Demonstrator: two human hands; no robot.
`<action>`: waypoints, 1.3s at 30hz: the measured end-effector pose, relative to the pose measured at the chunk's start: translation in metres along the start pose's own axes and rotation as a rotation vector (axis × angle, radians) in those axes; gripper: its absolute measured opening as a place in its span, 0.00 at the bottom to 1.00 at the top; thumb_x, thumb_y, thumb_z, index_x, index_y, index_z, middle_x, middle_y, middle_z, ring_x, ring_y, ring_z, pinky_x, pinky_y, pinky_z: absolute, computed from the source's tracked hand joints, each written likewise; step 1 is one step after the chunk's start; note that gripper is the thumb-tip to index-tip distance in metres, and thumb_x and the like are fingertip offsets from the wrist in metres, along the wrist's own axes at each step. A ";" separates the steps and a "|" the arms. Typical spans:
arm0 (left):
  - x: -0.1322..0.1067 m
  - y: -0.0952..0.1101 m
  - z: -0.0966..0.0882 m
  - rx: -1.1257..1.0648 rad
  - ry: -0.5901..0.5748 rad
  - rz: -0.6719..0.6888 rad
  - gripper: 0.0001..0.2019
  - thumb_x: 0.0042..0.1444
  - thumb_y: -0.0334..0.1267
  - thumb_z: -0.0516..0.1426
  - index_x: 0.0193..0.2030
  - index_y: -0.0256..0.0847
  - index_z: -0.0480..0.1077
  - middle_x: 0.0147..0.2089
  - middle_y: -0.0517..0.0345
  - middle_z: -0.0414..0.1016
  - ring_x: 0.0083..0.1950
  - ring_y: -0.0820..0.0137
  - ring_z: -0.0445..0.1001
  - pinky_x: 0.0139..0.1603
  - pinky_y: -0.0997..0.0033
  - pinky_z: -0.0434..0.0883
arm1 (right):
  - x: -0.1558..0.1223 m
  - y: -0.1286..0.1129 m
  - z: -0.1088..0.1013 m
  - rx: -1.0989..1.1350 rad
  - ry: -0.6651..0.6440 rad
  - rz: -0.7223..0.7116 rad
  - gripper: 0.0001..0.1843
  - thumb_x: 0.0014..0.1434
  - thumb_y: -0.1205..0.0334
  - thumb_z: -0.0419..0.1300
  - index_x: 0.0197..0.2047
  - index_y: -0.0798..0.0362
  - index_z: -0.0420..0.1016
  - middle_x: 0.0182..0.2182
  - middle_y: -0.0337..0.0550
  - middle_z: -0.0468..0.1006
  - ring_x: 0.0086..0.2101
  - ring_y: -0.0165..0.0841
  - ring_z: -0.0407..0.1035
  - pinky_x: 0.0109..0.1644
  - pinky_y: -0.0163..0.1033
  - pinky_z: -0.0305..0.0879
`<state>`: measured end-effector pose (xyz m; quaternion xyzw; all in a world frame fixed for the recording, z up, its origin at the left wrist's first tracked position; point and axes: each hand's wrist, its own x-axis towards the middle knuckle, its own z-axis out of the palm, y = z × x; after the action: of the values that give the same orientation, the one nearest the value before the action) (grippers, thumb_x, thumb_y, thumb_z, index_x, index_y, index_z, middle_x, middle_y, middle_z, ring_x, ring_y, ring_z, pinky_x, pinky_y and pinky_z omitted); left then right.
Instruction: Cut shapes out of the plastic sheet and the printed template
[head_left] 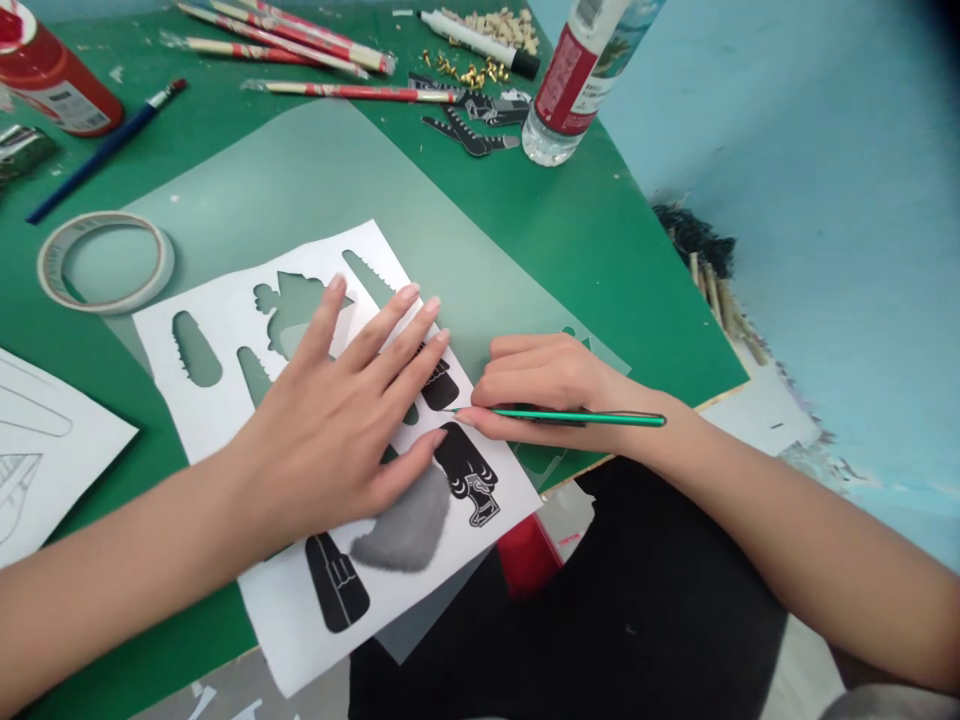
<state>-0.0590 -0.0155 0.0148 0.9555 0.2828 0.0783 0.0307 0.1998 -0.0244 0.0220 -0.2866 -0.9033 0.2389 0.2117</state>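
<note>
Right hand: curled around a slim green tool [600,417], gripping it near its tip; the hand [536,385] sits over the right edge of the white sheet.
Green tool: tip at the white sheet, between two black printed shapes [459,448]; too small to tell whether it pierces the paper.
Left hand: open and flat, fingers spread, gripping nothing; this hand [341,410] lies across the middle of the white sheet.
White sheet: tilted on the worktop [637,260], lower corner over its edge; the paper [217,422] has several cut-out openings, plus a grey printed patch [405,530] beside the left thumb.
Translucent sheet: under the white one, its far part [300,180] bare.
Left side: tape roll [54,262] near the paper, blue brush [105,152] and red bottle [67,85] beyond.
Far side: wrapped sticks [300,40], marker [469,38], gold fasteners [469,74], black cut pieces [476,132], clear bottle [574,85].
</note>
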 end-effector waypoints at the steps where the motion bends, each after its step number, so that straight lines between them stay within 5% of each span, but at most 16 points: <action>1: -0.001 0.007 0.001 0.019 -0.002 -0.059 0.38 0.75 0.57 0.42 0.77 0.24 0.55 0.80 0.29 0.52 0.83 0.43 0.47 0.81 0.28 0.40 | 0.000 0.000 0.000 -0.002 -0.004 0.003 0.21 0.77 0.59 0.56 0.29 0.52 0.68 0.23 0.36 0.68 0.28 0.30 0.56 0.34 0.37 0.57; 4: -0.004 0.015 0.009 0.014 -0.019 -0.144 0.42 0.74 0.62 0.40 0.79 0.25 0.50 0.81 0.28 0.48 0.84 0.41 0.44 0.80 0.26 0.45 | 0.001 0.000 -0.001 0.009 -0.012 0.014 0.21 0.77 0.60 0.55 0.29 0.52 0.68 0.23 0.36 0.69 0.29 0.30 0.58 0.35 0.37 0.57; 12: -0.002 -0.008 0.014 -0.041 -0.040 -0.020 0.40 0.73 0.65 0.41 0.83 0.45 0.41 0.84 0.47 0.46 0.85 0.50 0.42 0.82 0.34 0.36 | 0.001 0.003 -0.001 0.021 -0.024 0.009 0.21 0.77 0.58 0.56 0.30 0.52 0.69 0.25 0.37 0.72 0.30 0.30 0.57 0.37 0.37 0.58; 21: 0.004 -0.020 0.009 -0.050 -0.095 0.089 0.40 0.74 0.64 0.39 0.82 0.39 0.45 0.84 0.47 0.43 0.85 0.52 0.41 0.83 0.39 0.34 | 0.003 0.000 -0.002 0.014 -0.020 0.011 0.21 0.77 0.59 0.55 0.29 0.51 0.67 0.24 0.37 0.72 0.29 0.30 0.59 0.35 0.37 0.59; 29: 0.008 -0.037 0.008 -0.075 -0.111 0.181 0.40 0.74 0.64 0.41 0.83 0.43 0.42 0.85 0.55 0.43 0.85 0.53 0.42 0.83 0.41 0.34 | 0.002 0.000 0.008 0.051 0.046 0.010 0.20 0.76 0.60 0.57 0.29 0.52 0.68 0.24 0.36 0.71 0.28 0.29 0.61 0.34 0.36 0.58; 33: 0.008 -0.033 0.006 -0.063 -0.077 0.211 0.40 0.73 0.63 0.43 0.82 0.39 0.48 0.84 0.50 0.46 0.85 0.53 0.41 0.83 0.39 0.30 | 0.002 0.000 0.011 0.060 0.059 0.025 0.19 0.75 0.59 0.59 0.30 0.53 0.69 0.25 0.37 0.73 0.29 0.28 0.62 0.35 0.36 0.59; 39: 0.004 -0.004 0.010 -0.087 -0.046 0.005 0.39 0.74 0.61 0.41 0.81 0.34 0.49 0.83 0.39 0.48 0.84 0.47 0.45 0.82 0.33 0.36 | 0.004 -0.002 0.008 0.052 0.037 0.039 0.20 0.75 0.61 0.58 0.28 0.53 0.68 0.23 0.36 0.70 0.28 0.28 0.58 0.34 0.36 0.57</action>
<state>-0.0560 -0.0105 0.0054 0.9554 0.2761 0.0687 0.0786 0.1919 -0.0260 0.0182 -0.3027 -0.8870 0.2612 0.2309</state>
